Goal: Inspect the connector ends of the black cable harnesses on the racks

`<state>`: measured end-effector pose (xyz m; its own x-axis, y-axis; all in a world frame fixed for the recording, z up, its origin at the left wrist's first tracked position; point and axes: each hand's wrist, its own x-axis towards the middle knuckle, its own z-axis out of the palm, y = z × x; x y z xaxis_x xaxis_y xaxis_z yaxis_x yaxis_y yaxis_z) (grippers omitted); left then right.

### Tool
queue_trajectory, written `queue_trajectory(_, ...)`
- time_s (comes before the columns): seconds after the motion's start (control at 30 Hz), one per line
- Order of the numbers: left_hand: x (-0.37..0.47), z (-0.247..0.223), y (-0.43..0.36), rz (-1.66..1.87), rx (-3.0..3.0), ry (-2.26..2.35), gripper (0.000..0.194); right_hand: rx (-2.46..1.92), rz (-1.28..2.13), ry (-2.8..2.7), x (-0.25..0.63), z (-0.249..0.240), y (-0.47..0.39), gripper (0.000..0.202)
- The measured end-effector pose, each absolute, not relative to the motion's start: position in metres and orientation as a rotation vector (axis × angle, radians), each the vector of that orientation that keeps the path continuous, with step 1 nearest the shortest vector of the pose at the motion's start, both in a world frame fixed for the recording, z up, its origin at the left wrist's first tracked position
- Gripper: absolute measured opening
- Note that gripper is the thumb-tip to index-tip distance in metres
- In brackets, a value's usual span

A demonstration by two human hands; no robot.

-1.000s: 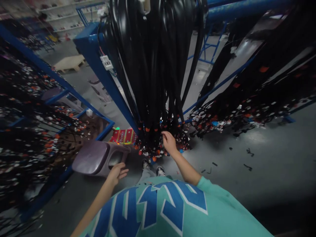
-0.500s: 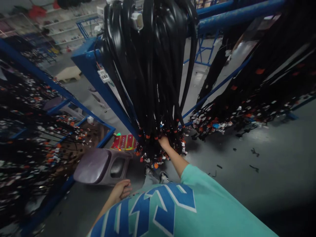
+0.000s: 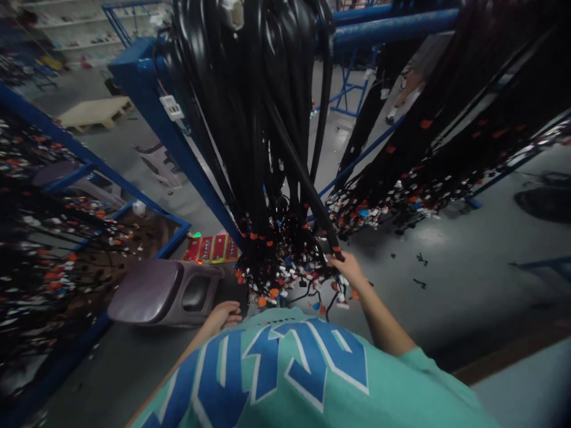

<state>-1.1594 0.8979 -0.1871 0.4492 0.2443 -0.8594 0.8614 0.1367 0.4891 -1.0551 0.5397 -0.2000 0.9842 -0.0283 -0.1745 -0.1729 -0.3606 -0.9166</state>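
Thick black cable harnesses [image 3: 250,119] hang over a blue rack rail, with orange tape and many small connectors at their lower ends. My right hand [image 3: 349,268] is closed around the lower end of one black harness [image 3: 303,172], just beside its orange tape, and holds it slanted out to the right of the bundle. Loose wires with white, orange and blue connectors [image 3: 319,306] dangle below that hand. At the lower left, my left hand [image 3: 225,316] is near my shirt, its fingers loosely curled and apart, touching no harness.
A purple-grey plastic stool [image 3: 147,291] stands at the left, near red packages [image 3: 212,248] on the floor. Blue rack frames [image 3: 173,142] and more hanging harnesses [image 3: 401,172] flank both sides. Behind lies a wooden pallet [image 3: 96,112]. Part of a person's leg [image 3: 408,86] shows at the upper right.
My right hand has moved right, pulling one harness end out from the bundle. My left hand stays low near my shirt. The camera view has shifted, so the racks and stool appear further left.
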Motion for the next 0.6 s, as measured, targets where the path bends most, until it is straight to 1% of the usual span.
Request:
queue_trajectory(0.07, -1.160, -0.186, 0.894, -0.585, 1.404, 1.014, 0.008, -1.961, 0.103, 0.193, -1.046, -0.206, 0.559, 0.031)
queue_trajectory(0.17, -1.162, -0.183, 0.889, -0.562, 1.389, 0.962, 0.009, -1.859, 0.307, 0.007, -1.039, -0.219, 0.594, 0.031)
queue_trajectory(0.27, -1.166, -0.178, 0.887, -0.546, 1.335, 0.955, 0.007, -1.816, 0.405, -0.041, -1.036, -0.226, 0.595, 0.032)
queue_trajectory(0.33, -1.169, -0.175, 0.888, -0.533, 1.278, 0.970, 0.008, -1.813, 0.386, 0.004, -1.034, -0.227, 0.577, 0.033)
queue_trajectory(0.43, -1.171, -0.171, 0.889, -0.533, 1.194, 1.029, 0.015, -1.841, 0.271, 0.134, -1.029, -0.226, 0.550, 0.030)
queue_trajectory(0.53, -1.169, -0.170, 0.890, -0.546, 1.151, 1.088, 0.021, -1.856, 0.221, 0.211, -1.034, -0.230, 0.554, 0.022)
queue_trajectory(0.6, -1.166, -0.171, 0.889, -0.544, 1.134, 1.106, 0.021, -1.834, 0.253, 0.207, -1.041, -0.233, 0.567, 0.020)
